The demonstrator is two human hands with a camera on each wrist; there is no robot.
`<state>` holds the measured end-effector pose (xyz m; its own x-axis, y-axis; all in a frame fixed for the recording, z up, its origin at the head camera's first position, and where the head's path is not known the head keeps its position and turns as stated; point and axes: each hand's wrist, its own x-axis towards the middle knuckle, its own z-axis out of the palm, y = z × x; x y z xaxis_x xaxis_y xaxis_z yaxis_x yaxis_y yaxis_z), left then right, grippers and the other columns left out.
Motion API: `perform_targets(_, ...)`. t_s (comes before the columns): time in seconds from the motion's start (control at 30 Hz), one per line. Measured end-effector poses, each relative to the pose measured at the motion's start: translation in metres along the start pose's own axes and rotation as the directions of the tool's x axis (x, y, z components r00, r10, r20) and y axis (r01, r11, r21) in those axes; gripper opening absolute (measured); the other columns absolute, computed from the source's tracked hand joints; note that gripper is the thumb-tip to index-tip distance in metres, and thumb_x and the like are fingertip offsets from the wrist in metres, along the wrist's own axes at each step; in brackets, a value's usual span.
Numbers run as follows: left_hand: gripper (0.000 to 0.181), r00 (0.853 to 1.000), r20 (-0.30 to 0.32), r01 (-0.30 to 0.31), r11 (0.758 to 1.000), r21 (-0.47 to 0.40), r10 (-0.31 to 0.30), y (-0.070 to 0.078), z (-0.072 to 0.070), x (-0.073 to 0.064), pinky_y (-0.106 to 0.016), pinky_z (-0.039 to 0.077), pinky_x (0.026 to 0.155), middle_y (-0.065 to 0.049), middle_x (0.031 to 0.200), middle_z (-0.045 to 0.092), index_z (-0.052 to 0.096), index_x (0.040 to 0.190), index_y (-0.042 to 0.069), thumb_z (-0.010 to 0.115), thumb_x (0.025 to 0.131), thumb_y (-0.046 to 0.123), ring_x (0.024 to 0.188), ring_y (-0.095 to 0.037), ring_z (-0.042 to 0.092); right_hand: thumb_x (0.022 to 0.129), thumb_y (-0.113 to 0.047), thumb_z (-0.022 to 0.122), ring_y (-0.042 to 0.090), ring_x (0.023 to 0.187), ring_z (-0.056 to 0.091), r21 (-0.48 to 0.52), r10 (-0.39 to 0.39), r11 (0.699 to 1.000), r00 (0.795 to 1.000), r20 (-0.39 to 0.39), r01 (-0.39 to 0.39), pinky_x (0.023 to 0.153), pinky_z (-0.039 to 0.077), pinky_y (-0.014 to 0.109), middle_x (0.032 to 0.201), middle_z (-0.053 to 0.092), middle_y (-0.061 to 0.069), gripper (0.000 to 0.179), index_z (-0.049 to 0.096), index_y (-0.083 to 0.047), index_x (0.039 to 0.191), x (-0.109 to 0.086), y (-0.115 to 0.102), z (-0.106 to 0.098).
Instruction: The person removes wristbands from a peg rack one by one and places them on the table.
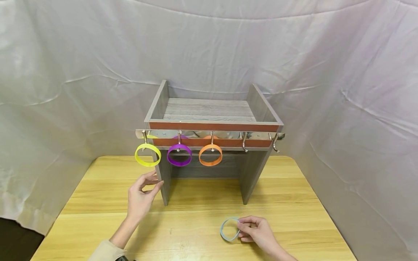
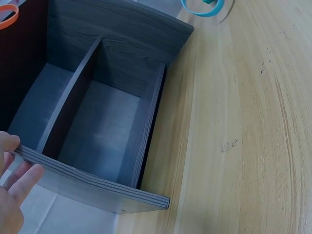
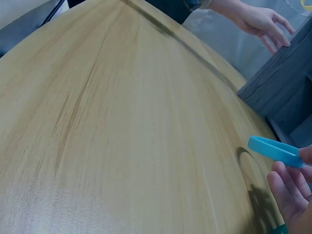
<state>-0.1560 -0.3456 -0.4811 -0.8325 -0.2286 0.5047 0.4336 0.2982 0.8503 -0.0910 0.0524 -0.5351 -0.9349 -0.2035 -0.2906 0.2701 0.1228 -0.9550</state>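
A light blue ring (image 1: 229, 229) is pinched at its right side by my right hand (image 1: 256, 232), held just above the table in front of the grey wooden shelf (image 1: 258, 170). In the right wrist view the ring (image 3: 275, 150) is tilted and casts a shadow on the wood. My left hand (image 1: 142, 195) grips the front edge of the shelf's left side panel, thumb and fingers on either side of it. Yellow (image 1: 148, 164), purple (image 1: 179, 164) and orange (image 1: 210, 164) rings hang from the first three hooks of the metal rail (image 1: 228, 135), counting from the left.
Two hooks (image 1: 244, 142) at the rail's right end carry no ring. The shelf stands on a light wooden table (image 1: 294, 210), toward its back. Grey cloth (image 1: 209, 47) hangs behind and at both sides.
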Motion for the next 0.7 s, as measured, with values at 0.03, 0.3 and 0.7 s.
perform_targets(0.03, 0.041, 1.000, 0.001, 0.000, 1.000, 0.000, 0.000, -0.0001, -0.0001, 0.0000, -0.014, 0.065, 0.065, -0.017, 0.099, 0.074, 0.073, 0.120, -0.001, 0.080, 0.082, -0.015, 0.086, 0.011, 0.069, 0.099, -0.014, 0.074, 0.011, 0.080, 0.076, -0.003, 0.003, 1.000, 1.000, 0.004, -0.003, 0.075, 0.070, 0.025, 0.097, 0.077, 0.007, 0.047, 0.059, 0.018, 0.129, 0.0003, 0.0005, 0.0007)
perform_targets(0.3, 0.040, 1.000, -0.003, 0.001, 1.000, -0.001, -0.001, 0.0005, 0.0000, 0.0000, -0.014, 0.065, 0.066, -0.012, 0.098, 0.075, 0.073, 0.120, -0.001, 0.080, 0.083, -0.015, 0.086, 0.011, 0.069, 0.099, -0.014, 0.073, 0.012, 0.076, 0.074, -0.077, 0.016, 0.997, 1.000, 0.010, -0.015, 0.070, 0.069, 0.026, 0.092, 0.077, 0.007, 0.041, 0.063, 0.016, 0.126, 0.0018, 0.0046, 0.0016)
perform_targets(0.7, 0.039, 1.000, 0.001, 0.004, 1.000, -0.018, -0.004, 0.0006, -0.0002, 0.0004, -0.014, 0.065, 0.066, -0.018, 0.098, 0.074, 0.073, 0.119, -0.001, 0.079, 0.083, -0.016, 0.086, 0.010, 0.070, 0.096, -0.010, 0.074, 0.011, 0.074, 0.073, -0.116, 0.027, 0.993, 0.999, 0.043, -0.022, 0.065, 0.067, 0.021, 0.089, 0.077, 0.006, 0.035, 0.065, 0.014, 0.120, 0.0044, 0.0043, -0.0047)
